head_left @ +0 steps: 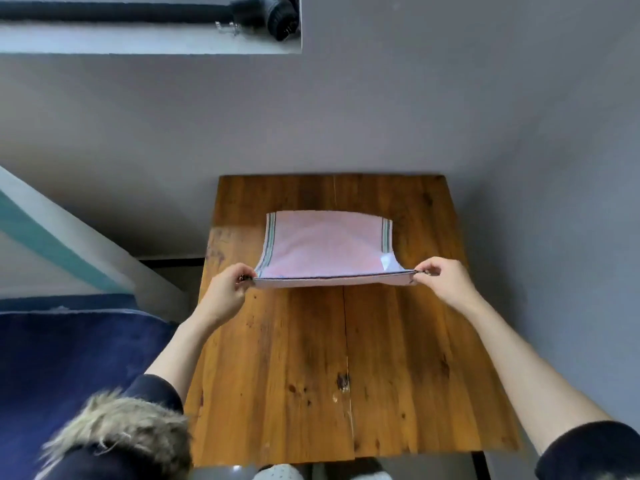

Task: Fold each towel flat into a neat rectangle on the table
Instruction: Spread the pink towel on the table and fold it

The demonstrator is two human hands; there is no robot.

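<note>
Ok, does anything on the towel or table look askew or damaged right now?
Nothing serious. The pink towel has a small white patch showing at its near right corner, by the right hand, probably a tag or flipped corner. The table has dark marks on its boards.

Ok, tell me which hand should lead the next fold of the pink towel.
Neither is clearly better placed. The left hand and right hand each pinch a near corner of the pink towel, level, above the wooden table. Both should probably carry the edge forward together.

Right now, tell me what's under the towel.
The wooden table lies under the pink towel. Both hands, left and right, pinch its near corners. Whatever it covers is hidden.
</note>
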